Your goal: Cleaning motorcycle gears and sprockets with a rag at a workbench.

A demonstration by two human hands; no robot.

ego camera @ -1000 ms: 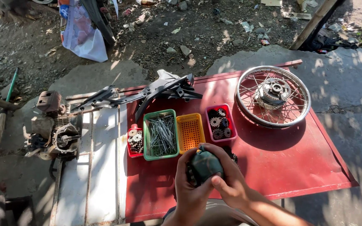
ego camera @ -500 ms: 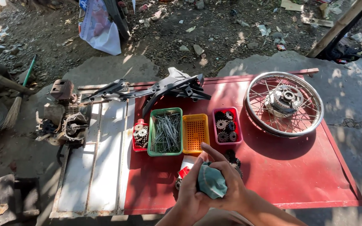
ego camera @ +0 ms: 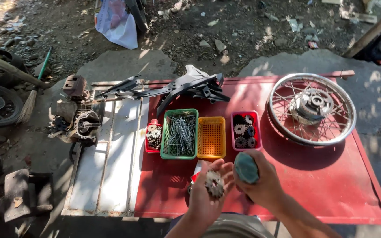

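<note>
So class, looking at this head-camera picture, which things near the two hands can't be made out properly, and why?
- Head view: the teal object in the right hand; the fingers cover its lower part.
- Head view: the red-and-white item behind the left hand, mostly hidden.
- Head view: the gear in the left palm; its teeth are too small to count.
- Head view: the person's lap, cut off by the bottom edge.

Outdoor repair yard, spoked wheel [ego camera: 310, 109], engine [ego camera: 76, 118], sprocket trays [ego camera: 245, 130]

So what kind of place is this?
Probably an open-air motorcycle repair spot: a spoked wheel and trays of sprockets on a red panel, an engine on dirt ground.
</note>
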